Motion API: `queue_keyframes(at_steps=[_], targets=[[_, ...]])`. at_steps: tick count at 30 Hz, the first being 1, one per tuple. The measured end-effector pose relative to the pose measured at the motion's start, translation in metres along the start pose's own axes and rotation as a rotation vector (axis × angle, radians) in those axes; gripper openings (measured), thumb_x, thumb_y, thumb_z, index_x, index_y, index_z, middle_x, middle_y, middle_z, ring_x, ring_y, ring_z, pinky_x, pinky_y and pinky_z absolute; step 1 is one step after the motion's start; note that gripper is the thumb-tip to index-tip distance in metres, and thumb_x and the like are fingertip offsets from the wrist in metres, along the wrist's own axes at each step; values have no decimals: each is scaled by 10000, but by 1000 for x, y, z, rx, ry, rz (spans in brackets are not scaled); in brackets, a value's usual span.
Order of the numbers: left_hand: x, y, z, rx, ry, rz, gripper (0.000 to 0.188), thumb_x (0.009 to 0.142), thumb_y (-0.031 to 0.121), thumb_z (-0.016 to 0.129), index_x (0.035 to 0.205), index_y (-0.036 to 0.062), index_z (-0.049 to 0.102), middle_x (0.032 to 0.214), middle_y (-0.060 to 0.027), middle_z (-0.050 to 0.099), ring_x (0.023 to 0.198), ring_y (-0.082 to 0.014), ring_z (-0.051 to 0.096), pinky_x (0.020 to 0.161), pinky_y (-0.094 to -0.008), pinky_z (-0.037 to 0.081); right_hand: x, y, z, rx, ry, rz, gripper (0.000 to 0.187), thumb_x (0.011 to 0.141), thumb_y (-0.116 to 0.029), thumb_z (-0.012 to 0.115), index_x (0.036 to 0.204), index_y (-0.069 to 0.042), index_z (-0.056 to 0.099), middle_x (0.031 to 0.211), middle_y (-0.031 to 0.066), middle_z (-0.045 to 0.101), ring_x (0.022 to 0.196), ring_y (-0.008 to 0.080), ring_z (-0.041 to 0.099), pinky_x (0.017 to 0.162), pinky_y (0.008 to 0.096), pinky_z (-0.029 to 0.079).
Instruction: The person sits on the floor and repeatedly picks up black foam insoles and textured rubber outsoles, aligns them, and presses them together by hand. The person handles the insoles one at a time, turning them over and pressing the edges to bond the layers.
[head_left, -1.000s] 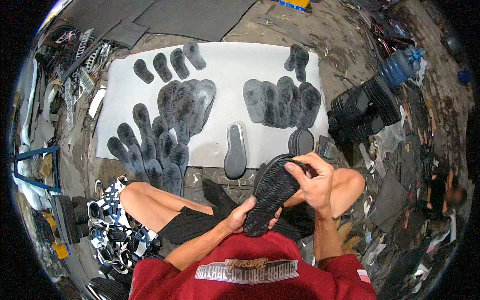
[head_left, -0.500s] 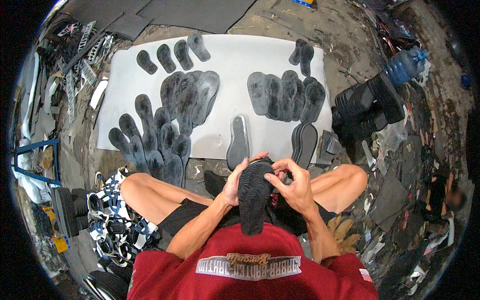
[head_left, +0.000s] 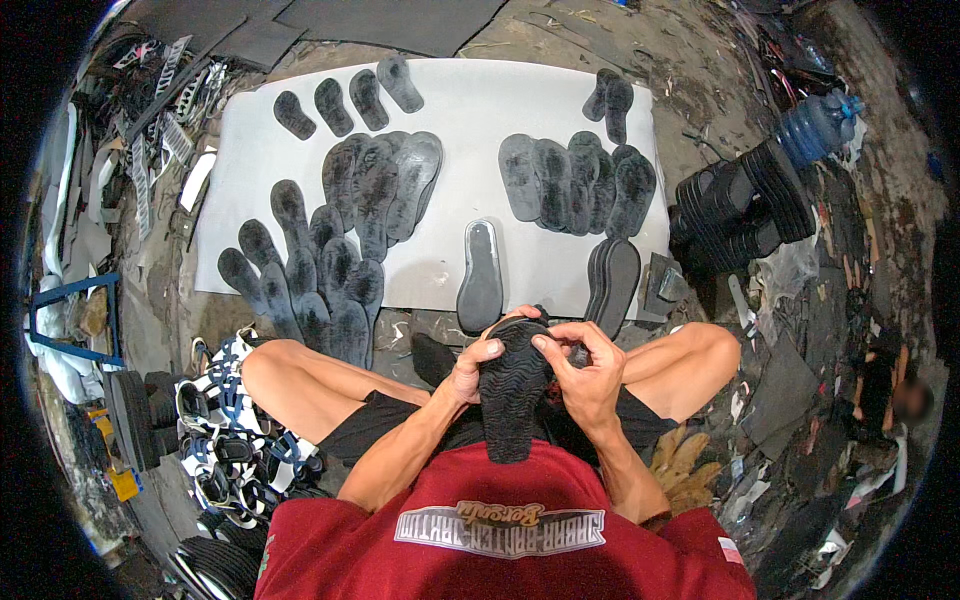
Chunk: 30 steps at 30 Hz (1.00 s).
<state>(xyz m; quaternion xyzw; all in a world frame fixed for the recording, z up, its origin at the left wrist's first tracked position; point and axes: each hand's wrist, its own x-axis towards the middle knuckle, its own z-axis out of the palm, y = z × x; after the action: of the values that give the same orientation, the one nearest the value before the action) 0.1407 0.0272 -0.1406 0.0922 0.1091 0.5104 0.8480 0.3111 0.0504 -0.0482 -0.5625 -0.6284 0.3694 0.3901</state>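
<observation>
Over the last second the ridged black sole (head_left: 515, 410) has swung from a slant, its far end toward 1 o'clock, to nearly straight, with that end at 12 o'clock and the near end at 6 by the red shirt (head_left: 500, 560). It is off the ground, in front of the person's body, tread side up. The left hand (head_left: 470, 372), earlier at the near end, now sits at about 11 o'clock on it; its grip is closed on the edge, thumb over the tread and fingers behind. The right hand (head_left: 588, 372) has come down to about 1 o'clock, its grip pinching the rim between thumb and forefinger. With both grips gathered at the far end, the attention seems to have passed from turning the sole to working or checking that edge by feel; what the fingers do underneath is hidden. On the white sheet (head_left: 470, 110), nothing has changed places: the lone grey sole (head_left: 483, 275) lies just short of 12 o'clock from the held one, the small stack of soles (head_left: 620, 285) between 1 and 2, so the work appears confined to this single piece.
</observation>
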Motion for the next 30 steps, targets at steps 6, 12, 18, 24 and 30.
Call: queue_keyframes(at_steps=[6, 12, 18, 24, 30], targets=[[-2, 8, 14, 104, 53, -39, 808, 879, 229, 720, 1579, 14, 377, 1417, -199, 633, 1291, -303, 657, 1145, -446, 524, -3, 1, 1, -22, 17, 4, 163, 879, -68, 889, 956, 6, 765, 888, 98, 759, 749, 163, 678, 690, 323, 546], [-6, 10, 11, 84, 103, -57, 806, 887, 183, 711, 1596, 17, 365, 1424, -198, 628, 1297, -304, 652, 1151, -450, 519, -3, 3, 3, -24, 34, -30, 159, 876, -69, 890, 947, 0, 766, 880, 90, 757, 739, 157, 669, 691, 315, 541], [-10, 10, 3, 99, 107, -55, 791, 917, 177, 709, 1613, 21, 367, 1440, -188, 625, 1308, -295, 648, 1152, -444, 520, -7, -1, 10, 0, 79, 75, 220, 868, -92, 903, 977, -7, 731, 882, 67, 736, 718, 137, 629, 671, 316, 528], [-14, 17, 9, 103, 128, -60, 824, 942, 197, 727, 1648, 24, 337, 1451, -194, 624, 1305, -291, 659, 1143, -432, 533, -10, -6, 18, -18, 92, 40, 317, 874, -79, 906, 1091, -18, 683, 865, 28, 689, 738, 93, 571, 684, 276, 503], [-16, 17, 11, 182, 202, -77, 903, 900, 253, 752, 1653, 96, 278, 1401, -216, 621, 1253, -363, 670, 1117, -505, 547, -18, -9, 27, -64, 165, -5, 418, 896, -37, 868, 1229, 4, 619, 939, 77, 648, 867, 130, 570, 735, 295, 486]])
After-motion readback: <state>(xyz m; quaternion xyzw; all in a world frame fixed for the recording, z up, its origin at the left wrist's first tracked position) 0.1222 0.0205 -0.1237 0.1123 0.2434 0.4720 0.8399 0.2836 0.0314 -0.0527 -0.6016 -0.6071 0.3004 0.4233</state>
